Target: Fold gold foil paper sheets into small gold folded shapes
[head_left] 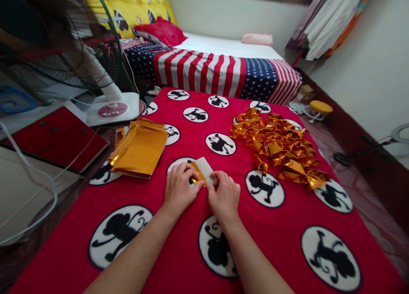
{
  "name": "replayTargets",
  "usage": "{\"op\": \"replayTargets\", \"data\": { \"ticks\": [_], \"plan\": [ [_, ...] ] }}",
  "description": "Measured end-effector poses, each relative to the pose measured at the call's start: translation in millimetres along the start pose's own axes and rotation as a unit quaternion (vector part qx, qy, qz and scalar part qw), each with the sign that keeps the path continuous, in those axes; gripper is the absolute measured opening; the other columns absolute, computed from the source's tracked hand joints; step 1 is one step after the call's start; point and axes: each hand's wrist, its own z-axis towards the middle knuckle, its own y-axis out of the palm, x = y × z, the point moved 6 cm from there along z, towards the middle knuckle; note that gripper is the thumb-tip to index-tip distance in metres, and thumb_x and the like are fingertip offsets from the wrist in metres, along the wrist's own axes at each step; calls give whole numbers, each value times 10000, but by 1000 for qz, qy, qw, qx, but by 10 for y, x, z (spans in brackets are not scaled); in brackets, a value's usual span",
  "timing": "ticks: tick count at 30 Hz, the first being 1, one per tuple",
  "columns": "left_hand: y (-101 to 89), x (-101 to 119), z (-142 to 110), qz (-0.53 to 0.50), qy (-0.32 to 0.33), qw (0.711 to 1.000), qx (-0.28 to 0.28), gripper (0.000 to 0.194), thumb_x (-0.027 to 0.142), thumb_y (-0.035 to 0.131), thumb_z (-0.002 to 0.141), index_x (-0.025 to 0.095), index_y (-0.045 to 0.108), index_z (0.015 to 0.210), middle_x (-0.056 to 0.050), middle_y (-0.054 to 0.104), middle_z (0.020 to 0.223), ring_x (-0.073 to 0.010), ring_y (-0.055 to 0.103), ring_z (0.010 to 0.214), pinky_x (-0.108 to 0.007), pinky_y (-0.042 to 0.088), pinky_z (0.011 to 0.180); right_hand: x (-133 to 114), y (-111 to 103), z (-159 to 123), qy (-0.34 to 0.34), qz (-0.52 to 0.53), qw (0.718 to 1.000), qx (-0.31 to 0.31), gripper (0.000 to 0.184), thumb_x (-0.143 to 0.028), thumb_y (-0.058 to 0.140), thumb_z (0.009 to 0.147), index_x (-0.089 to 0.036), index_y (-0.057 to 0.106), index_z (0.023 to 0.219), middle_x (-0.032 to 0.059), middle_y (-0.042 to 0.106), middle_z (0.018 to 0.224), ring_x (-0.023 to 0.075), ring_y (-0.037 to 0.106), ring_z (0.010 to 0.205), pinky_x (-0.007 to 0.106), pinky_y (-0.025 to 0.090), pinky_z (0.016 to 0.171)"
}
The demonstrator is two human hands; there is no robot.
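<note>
A sheet of gold foil paper (204,167), partly folded, lies between my hands; its gold side and pale back both show. My left hand (181,184) has its fingers closed on the left part of the sheet. From the right, my right hand (224,194) pinches the near edge, its thumb close to the left thumb. To the left rests a stack of flat gold foil sheets (143,147). On the right spreads a pile of folded gold foil pieces (277,145), with one piece (260,164) at its near left edge.
Everything lies on a red cloth (198,264) printed with monkeys in white circles. An electric fan (113,108) stands at the left beside a red panel (54,136). Behind is a bed (220,44) with a striped and starred cover. A yellow stool (321,107) is at the right.
</note>
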Motion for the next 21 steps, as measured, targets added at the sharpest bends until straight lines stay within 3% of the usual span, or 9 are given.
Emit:
{"op": "replayTargets", "data": {
  "ticks": [5, 13, 17, 21],
  "plan": [
    [2, -22, 12, -8, -9, 1000, -6, 165, 276, 798, 687, 229, 640, 690, -18, 623, 917, -238, 549, 925, -401, 419, 843, 62, -30, -19, 5, 18, 1000, -22, 235, -93, 582, 755, -210, 580, 959, -7, 641, 800, 193, 576, 814, 299, 298, 715],
    [1, -5, 17, -11, -7, 1000, -16, 188, 287, 807, 682, 223, 631, 695, -14, 628, 933, -235, 544, 950, -399, 415, 870, 193, -121, 135, 20, 68, 997, -38, 288, -139, 585, 750, -196, 565, 1032, 43, 650, 990, 155, 589, 716, 279, 413, 680],
    [29, -23, 32, -9, -2, 999, -32, 176, 301, 804, 691, 220, 648, 697, -11, 629, 933, -226, 537, 969, -385, 401, 896, 127, -108, 341, 36, 35, 997, -61, 311, -308, 636, 810, -231, 578, 1107, -3, 701, 867, 164, 634, 732, 263, 393, 645],
    [33, -42, 58, -16, 7, 999, -49, 164, 304, 806, 692, 219, 665, 697, -8, 631, 929, -212, 538, 953, -369, 399, 887, 57, -64, 487, 36, -23, 996, -84, 339, -270, 679, 765, -257, 593, 1093, -34, 707, 763, 179, 654, 750, 255, 336, 604]
  ]
}}
